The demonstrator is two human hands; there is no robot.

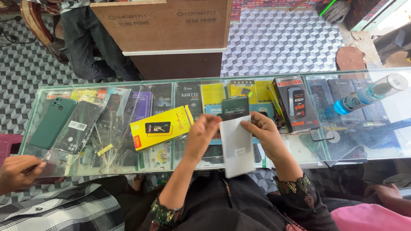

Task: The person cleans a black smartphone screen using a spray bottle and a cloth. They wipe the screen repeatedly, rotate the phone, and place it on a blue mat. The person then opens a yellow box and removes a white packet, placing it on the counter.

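Both hands are pinching 1 flat packet (236,139) over the glass counter (299,154): the left hand (201,132) is gripping its left edge near the dark top, fingers pressed together, while the right hand (261,130) is nipping the right edge, thumb on the white sleeve. Just left of the grip, a yellow box (159,127) is lying; well right, a spray bottle (370,93). Judging by this, even pressure on both edges is keeping the packet flat and unbent.

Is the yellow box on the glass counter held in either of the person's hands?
No: the yellow box lies on the counter, while both hands grip a white sleeve.
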